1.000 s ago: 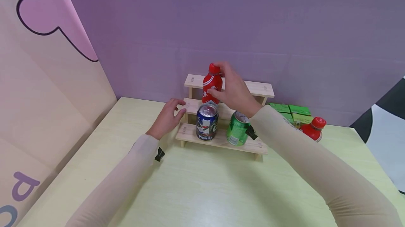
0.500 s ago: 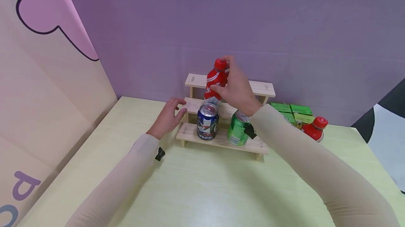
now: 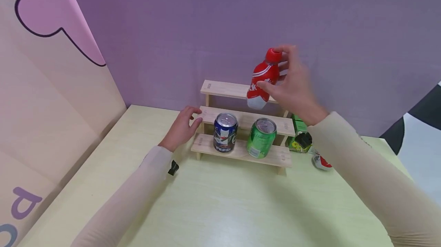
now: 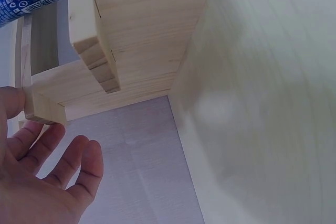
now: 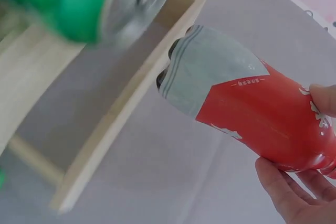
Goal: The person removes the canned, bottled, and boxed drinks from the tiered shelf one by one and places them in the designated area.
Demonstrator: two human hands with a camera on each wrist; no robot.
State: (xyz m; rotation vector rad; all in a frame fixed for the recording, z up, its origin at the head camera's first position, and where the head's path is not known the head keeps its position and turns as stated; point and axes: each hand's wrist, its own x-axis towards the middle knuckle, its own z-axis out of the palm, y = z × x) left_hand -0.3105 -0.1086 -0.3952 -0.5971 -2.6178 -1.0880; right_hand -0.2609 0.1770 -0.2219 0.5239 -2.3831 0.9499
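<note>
My right hand [image 3: 298,86] grips a red plastic bottle [image 3: 263,76] near its cap and shoulder. The bottle tilts in the air before the top tier of a three-tier wooden shelf [image 3: 224,89]. Its pale, lobed base shows in the right wrist view. At the shelf's left side, my left hand [image 3: 180,130] pinches the end of the middle board [image 4: 44,109], thumb on one side and fingertips on the other. On the lowest tier stand a blue Pepsi can [image 3: 225,134] and, right of it, a green drink can [image 3: 262,139].
Right of the shelf are green boxes [image 3: 299,127], partly behind the right wrist. Another red bottle [image 3: 322,162] lies there, mostly covered by the sleeve. A purple backdrop [image 3: 155,28] rises behind the pale table [image 3: 206,205].
My right hand has lifted the red bottle off the middle tier area and carried it up and to the right, tilting it further. The left hand stays at the shelf's end.
</note>
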